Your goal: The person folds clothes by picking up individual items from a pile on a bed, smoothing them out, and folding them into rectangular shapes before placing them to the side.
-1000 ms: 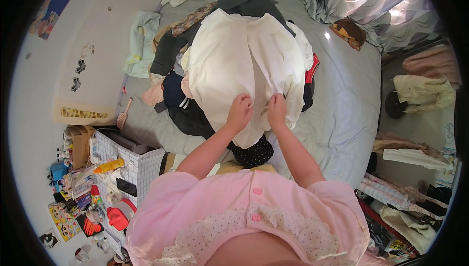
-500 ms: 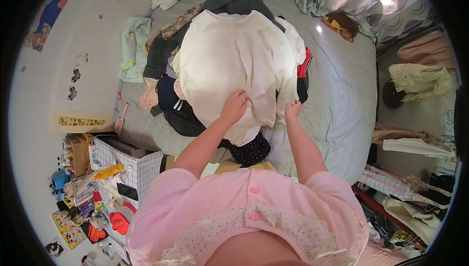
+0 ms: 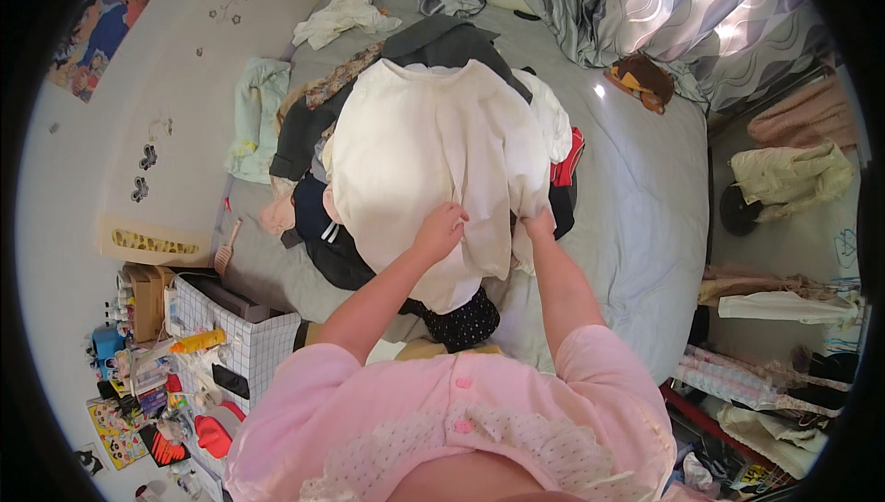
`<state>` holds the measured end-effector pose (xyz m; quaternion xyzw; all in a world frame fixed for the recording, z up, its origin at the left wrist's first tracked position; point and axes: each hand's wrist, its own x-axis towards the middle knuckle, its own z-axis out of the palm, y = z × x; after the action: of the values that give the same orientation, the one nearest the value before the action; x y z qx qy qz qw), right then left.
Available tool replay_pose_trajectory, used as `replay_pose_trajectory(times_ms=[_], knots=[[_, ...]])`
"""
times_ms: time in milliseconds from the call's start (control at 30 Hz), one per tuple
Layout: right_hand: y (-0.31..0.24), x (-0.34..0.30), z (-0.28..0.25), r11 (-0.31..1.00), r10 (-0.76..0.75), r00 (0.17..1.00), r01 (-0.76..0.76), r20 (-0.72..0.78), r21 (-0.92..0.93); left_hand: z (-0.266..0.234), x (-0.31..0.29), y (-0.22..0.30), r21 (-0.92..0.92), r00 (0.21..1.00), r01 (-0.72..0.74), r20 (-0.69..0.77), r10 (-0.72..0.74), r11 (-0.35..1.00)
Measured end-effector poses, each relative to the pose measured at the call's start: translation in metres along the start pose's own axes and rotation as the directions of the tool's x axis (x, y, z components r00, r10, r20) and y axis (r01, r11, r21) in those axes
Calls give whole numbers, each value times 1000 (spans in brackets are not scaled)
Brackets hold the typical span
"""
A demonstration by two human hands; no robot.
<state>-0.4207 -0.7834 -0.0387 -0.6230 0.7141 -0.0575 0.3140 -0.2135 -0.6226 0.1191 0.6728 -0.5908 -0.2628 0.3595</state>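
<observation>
A cream-white long-sleeved top [image 3: 406,152] lies spread over a heap of clothes, its round neckline at the far end and several folds down its right half. My left hand [image 3: 442,231] rests on its lower middle, fingers bent and pinching the cloth by a long fold. At the right edge, my right hand [image 3: 538,224] is closed on the top's sleeve, with some fingers hidden in the fabric. Below the hem shows a black dotted garment [image 3: 466,319]. Dark garments [image 3: 300,138] stick out on the left, and a red piece [image 3: 567,159] on the right.
The heap sits on a grey bedsheet [image 3: 636,225]. A checked storage box [image 3: 277,354] and many small items stand at the near left. A comb [image 3: 227,248] lies by the bed's left edge, a brown plush item [image 3: 643,82] at the far right. Clothes hang along the right.
The view has tilted, so everything sits lower in it. My right hand has moved a little left and away from me, drawing the sleeve inward. My left hand keeps its place on the top.
</observation>
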Motion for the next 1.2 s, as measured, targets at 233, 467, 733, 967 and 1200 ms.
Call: replay_pose_trajectory(times_ms=[233,467,733,967,1200], knots=[[-11,-20,-35,912,-4,942,141,-334,385,-1,-3,-5,46,1000,13,26,-14,999],[-104,-66,-152,-30,-365,845,-429,389,903,0,21,59,-306,976,4,209,63,952],[-179,-120,-165,-179,-725,603,-632,333,754,8,44,90,-279,938,-180,-338,79,943],[-191,-134,-147,-101,-804,477,-699,355,708,-44,68,44,-324,943,-20,-319,-90,946],[-185,-135,-113,564,-646,671,741,-365,365,-119,65,60,-845,965,247,168,-204,475]])
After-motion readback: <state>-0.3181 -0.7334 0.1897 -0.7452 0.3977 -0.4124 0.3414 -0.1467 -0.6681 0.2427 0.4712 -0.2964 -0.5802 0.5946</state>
